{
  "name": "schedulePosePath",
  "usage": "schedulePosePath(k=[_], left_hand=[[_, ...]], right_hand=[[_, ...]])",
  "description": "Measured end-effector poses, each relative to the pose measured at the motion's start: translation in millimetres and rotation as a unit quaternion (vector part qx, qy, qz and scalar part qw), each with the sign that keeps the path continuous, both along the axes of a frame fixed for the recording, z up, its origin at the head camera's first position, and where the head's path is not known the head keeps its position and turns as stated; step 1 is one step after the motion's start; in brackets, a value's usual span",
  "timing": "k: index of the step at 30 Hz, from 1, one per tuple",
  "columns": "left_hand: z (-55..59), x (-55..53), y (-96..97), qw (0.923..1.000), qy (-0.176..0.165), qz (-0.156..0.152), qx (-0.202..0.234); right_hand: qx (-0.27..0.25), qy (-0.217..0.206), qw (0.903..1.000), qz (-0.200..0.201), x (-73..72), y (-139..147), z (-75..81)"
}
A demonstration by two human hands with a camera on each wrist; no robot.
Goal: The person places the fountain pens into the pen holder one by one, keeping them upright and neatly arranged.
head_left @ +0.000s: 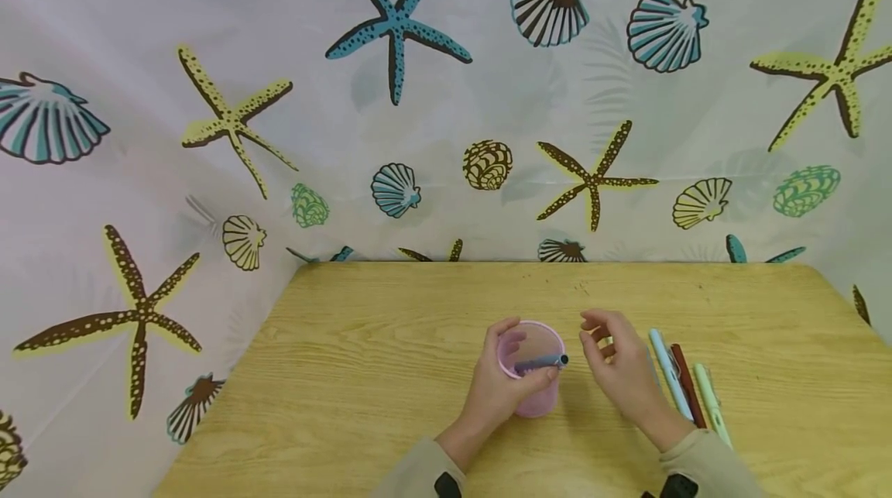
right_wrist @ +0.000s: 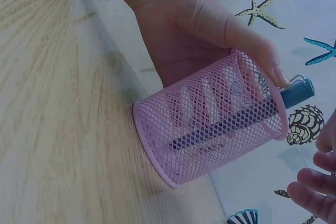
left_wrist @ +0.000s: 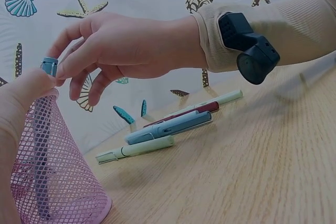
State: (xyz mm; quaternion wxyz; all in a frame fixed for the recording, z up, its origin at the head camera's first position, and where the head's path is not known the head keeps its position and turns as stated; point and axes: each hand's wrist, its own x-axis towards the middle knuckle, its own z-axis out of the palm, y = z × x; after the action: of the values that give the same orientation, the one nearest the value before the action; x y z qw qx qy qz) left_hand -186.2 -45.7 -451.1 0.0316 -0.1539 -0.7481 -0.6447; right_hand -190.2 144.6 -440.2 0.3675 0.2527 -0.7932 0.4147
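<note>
My left hand (head_left: pixel 488 389) grips a pink mesh pen cup (head_left: pixel 538 403) around its side, the thumb near the rim. Inside leans a blue pen (head_left: pixel 540 363), its cap sticking out over the rim. In the right wrist view, the left thumb lies beside the clip of that blue pen (right_wrist: pixel 297 93), and the pen's dark barrel shows through the mesh. Just right of the cup, my right hand (head_left: pixel 623 374) hovers with loosely bent fingers and nothing in them. The head view shows a gap between it and the pen cap.
Right of my right hand, a light blue pen (head_left: pixel 670 376), a dark red pen (head_left: pixel 687 386) and a pale green pen (head_left: pixel 711 401) lie on the wooden table (head_left: pixel 362 374). Another pale green pen (left_wrist: pixel 136 149) shows in the left wrist view. A patterned curtain (head_left: pixel 446 126) stands behind.
</note>
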Motion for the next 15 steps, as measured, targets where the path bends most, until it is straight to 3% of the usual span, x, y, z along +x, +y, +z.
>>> schedulePosePath(k=[4, 15], left_hand=[[14.2, 7.7, -0.6, 1.0000, 0.007, -0.003, 0.001], [15.6, 8.5, -0.6, 0.9999, 0.007, -0.008, 0.005]], right_hand=[[0.010, -0.008, 0.9998, -0.016, 2.5, 7, 2.7], [0.023, -0.060, 0.9968, -0.048, 8.9, 27, 0.9]])
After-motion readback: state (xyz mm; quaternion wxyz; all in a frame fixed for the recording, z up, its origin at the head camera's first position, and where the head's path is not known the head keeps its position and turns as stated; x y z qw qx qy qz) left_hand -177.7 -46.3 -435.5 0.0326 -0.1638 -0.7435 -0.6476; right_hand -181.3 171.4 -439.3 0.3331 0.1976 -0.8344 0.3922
